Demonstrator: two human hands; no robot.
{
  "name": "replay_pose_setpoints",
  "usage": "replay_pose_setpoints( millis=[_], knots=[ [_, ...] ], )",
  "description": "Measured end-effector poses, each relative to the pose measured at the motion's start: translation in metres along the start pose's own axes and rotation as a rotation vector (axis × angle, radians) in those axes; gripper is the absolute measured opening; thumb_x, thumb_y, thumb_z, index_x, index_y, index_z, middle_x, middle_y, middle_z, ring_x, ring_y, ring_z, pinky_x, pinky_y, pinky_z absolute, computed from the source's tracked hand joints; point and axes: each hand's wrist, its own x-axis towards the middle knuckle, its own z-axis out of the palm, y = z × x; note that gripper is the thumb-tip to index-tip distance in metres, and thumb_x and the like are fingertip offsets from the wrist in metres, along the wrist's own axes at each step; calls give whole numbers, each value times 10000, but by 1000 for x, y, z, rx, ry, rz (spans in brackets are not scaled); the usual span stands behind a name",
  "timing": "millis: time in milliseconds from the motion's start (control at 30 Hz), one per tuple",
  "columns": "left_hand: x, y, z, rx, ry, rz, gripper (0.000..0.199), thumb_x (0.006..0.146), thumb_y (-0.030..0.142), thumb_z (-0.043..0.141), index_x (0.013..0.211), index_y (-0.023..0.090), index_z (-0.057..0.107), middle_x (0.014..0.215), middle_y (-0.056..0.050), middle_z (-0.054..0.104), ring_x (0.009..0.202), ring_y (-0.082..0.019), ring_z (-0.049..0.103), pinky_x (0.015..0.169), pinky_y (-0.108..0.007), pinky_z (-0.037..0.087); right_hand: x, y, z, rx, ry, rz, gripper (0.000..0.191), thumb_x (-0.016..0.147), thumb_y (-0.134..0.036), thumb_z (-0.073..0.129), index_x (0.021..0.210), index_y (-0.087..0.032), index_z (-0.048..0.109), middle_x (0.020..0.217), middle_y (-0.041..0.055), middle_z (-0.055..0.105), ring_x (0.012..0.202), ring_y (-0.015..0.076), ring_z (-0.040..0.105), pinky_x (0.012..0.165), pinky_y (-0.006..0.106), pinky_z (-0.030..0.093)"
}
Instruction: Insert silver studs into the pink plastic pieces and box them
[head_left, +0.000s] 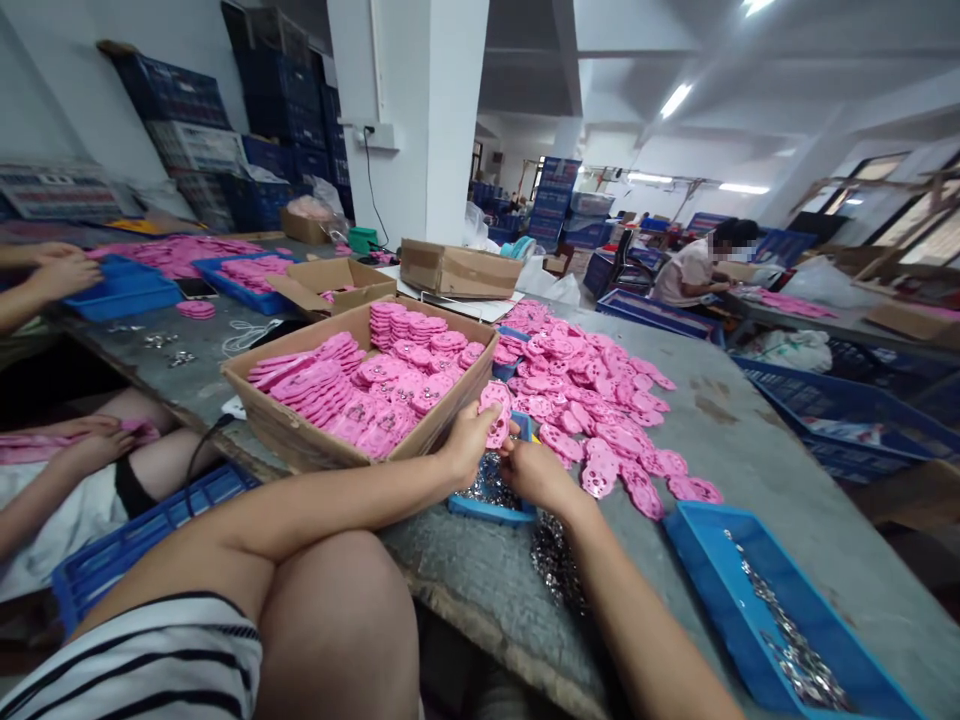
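Note:
My left hand (466, 440) holds a flat pink piece (496, 412) upright between thumb and fingers. Against the lower right edge of that piece, my right hand (531, 468) has its fingers pressed together; whatever they pinch is too small to make out. Both hands are over a small blue tray (495, 512) of shiny metal parts. To their left stands a cardboard box (360, 400) with stacked pink pieces, some bearing metal bits. A loose heap of pink pieces (592, 380) spreads to the right of the hands.
A long blue tray (705, 560) with metal parts lies at the right. More metal parts (556, 565) lie near the table edge. Other people's hands (64, 272) are at the far left. Open cardboard boxes (457, 268) stand behind; a person (686, 275) sits farther back.

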Motion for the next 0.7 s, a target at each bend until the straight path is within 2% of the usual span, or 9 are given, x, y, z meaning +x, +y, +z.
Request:
replay_pose_setpoints(
  millis=[133,233,300,433,567,700],
  knots=[
    [-4,1,11,-16,38,62,222,756,363,631,729,160,545,547,19,593,443,-100,519,485,-222,428,-1,6,6,85,26,-3,248,820,-120,486,987,-129,670,962,157,737,831,224,684,656,273,395],
    [-7,1,19,0,-5,58,284,745,433,631,733,156,567,522,13,582,448,-104,521,480,-218,419,1,12,10,146,55,-9,253,808,-106,494,993,-146,663,977,133,731,850,206,669,669,260,402],
    [-8,0,21,12,-24,37,333,732,482,637,745,155,571,512,12,572,444,-107,518,456,-213,404,2,16,12,242,87,-17,187,787,-108,523,896,-164,665,933,100,728,843,192,652,674,251,402],
    [-4,-3,18,-8,26,41,365,712,506,659,781,171,530,576,23,585,433,-97,505,412,-207,371,5,22,15,563,166,12,83,723,-99,579,717,-181,594,772,18,684,724,148,599,653,234,389],
    [1,-4,14,-12,34,97,295,740,430,642,818,180,507,626,31,584,448,-83,510,422,-201,369,8,27,17,747,210,-16,39,722,-148,578,705,-184,578,720,-17,660,672,131,572,651,232,396],
    [2,-5,11,49,48,119,307,645,244,708,850,184,488,616,53,561,463,-78,502,401,-182,338,10,38,18,831,333,35,107,753,-218,551,730,-193,652,731,7,687,707,168,601,682,275,432]
  ],
)
